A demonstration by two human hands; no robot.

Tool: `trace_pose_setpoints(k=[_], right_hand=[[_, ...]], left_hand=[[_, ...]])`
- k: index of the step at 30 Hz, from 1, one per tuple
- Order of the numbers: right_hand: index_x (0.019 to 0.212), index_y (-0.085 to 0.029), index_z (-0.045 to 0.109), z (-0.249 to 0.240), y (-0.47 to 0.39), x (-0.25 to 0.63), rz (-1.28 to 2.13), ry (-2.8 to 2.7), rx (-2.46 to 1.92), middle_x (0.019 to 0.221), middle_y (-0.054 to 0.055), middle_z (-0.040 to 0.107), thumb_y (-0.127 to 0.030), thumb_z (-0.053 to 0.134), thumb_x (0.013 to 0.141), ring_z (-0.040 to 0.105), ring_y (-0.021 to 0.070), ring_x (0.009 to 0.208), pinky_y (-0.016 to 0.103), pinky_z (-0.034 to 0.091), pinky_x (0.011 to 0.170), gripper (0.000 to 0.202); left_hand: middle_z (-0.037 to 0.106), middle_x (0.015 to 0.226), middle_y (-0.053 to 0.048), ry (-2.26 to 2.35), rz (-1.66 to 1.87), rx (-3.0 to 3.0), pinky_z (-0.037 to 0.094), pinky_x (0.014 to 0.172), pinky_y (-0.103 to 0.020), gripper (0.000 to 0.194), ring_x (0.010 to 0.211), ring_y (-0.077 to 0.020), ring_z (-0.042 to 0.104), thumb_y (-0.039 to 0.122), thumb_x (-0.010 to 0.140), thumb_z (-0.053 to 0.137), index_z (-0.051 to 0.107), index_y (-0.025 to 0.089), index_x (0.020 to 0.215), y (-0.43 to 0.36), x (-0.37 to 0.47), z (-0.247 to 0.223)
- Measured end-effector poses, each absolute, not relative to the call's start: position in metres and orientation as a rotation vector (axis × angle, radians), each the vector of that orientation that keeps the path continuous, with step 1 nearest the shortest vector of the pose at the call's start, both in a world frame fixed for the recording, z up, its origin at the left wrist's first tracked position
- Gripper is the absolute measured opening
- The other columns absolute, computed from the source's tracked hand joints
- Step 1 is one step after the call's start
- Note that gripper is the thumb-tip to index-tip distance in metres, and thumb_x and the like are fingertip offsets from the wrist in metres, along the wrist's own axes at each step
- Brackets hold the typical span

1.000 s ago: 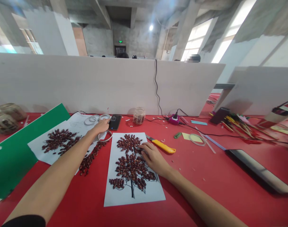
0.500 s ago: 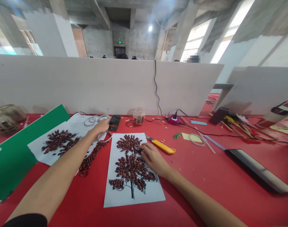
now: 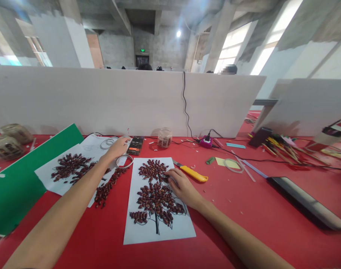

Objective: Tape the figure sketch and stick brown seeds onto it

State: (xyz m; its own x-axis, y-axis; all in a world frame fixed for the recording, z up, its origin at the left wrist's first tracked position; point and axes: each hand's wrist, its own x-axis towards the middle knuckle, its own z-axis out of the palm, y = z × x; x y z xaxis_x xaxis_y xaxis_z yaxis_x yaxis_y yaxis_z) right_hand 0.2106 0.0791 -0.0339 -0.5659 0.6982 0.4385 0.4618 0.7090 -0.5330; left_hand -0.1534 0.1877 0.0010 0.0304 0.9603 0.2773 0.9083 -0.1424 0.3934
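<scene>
My left hand (image 3: 118, 147) reaches forward beside a phone (image 3: 135, 144) with lit digits and an orange bar on its screen. Its fingers are stretched out and hold nothing that I can see. A roll of clear tape (image 3: 124, 161) lies just below this hand. My right hand (image 3: 184, 186) rests on the right side of a white sheet (image 3: 178, 233), its fingers loosely bent and apart at the edge of the seeds. Dark brown seeds (image 3: 155, 196) cover much of the tree drawn there in black. Whether a seed sits under the fingertips is hidden.
Loose seeds (image 3: 106, 192) lie left of the sheet, beside another seed picture (image 3: 69, 168) and a green board (image 3: 16, 201). A yellow utility knife (image 3: 194, 173) lies near my right hand. Behind stand a glass jar (image 3: 165, 138) and a purple socket (image 3: 206, 142); a black tablet-like slab (image 3: 305, 203) is at right.
My left hand has drawn slightly left, away from the phone, and the phone's screen now shows an orange bar. My right hand stays nearly still on the sheet.
</scene>
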Motion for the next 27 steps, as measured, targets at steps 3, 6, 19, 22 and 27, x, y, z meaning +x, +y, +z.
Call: trace_pose_setpoints(k=[3, 6, 19, 22, 27], right_hand=[[0.119, -0.022, 0.062, -0.033, 0.079, 0.213, 0.524, -2.240, -0.875, 0.115, 0.012, 0.063, -0.019, 0.043, 0.101, 0.060, 0.0244, 0.109, 0.042, 0.051, 0.096, 0.026], [0.117, -0.023, 0.062, -0.031, 0.077, 0.218, 0.572, -2.207, -0.891, 0.116, 0.011, 0.064, -0.019, 0.045, 0.100, 0.061, 0.0244, 0.109, 0.042, 0.052, 0.096, 0.024], [0.114, -0.020, 0.064, -0.033, 0.076, 0.220, 0.601, -2.113, -0.916, 0.104, 0.009, 0.068, -0.018, 0.046, 0.097, 0.063, 0.0218, 0.095, 0.038, 0.051, 0.087, 0.024], [0.114, -0.019, 0.064, -0.032, 0.076, 0.221, 0.615, -2.102, -0.930, 0.101, 0.008, 0.068, -0.017, 0.046, 0.095, 0.063, 0.0212, 0.092, 0.038, 0.051, 0.085, 0.027], [0.113, -0.021, 0.066, -0.024, 0.068, 0.225, 0.699, -2.127, -0.853, 0.107, 0.009, 0.069, -0.018, 0.045, 0.098, 0.064, 0.0213, 0.098, 0.038, 0.052, 0.089, 0.026]], left_hand=[[0.067, 0.120, -0.011, 1.955, 0.795, 2.215, 0.047, 0.104, -0.038, 0.040, 0.111, -0.0254, 0.063, 0.009, 0.087, 0.041, 0.070, 0.015, 0.114, 0.160, -0.143, 0.012], [0.070, 0.111, -0.008, 1.836, 0.799, 2.281, 0.051, 0.098, -0.035, 0.029, 0.100, -0.0233, 0.066, 0.016, 0.090, 0.047, 0.072, 0.019, 0.106, 0.119, -0.119, 0.015], [0.023, 0.168, -0.001, 1.425, 0.483, 2.616, 0.022, 0.126, -0.048, 0.056, 0.155, -0.0221, 0.020, 0.047, 0.107, 0.032, 0.025, 0.034, 0.160, 0.020, -0.025, -0.040], [0.020, 0.168, 0.001, 1.417, 0.454, 2.624, 0.019, 0.127, -0.046, 0.056, 0.156, -0.0207, 0.017, 0.047, 0.107, 0.032, 0.021, 0.037, 0.161, 0.028, -0.033, -0.048], [0.018, 0.169, 0.002, 1.436, 0.437, 2.575, 0.019, 0.126, -0.045, 0.056, 0.156, -0.0206, 0.017, 0.049, 0.107, 0.033, 0.023, 0.038, 0.161, 0.033, -0.037, -0.045]])
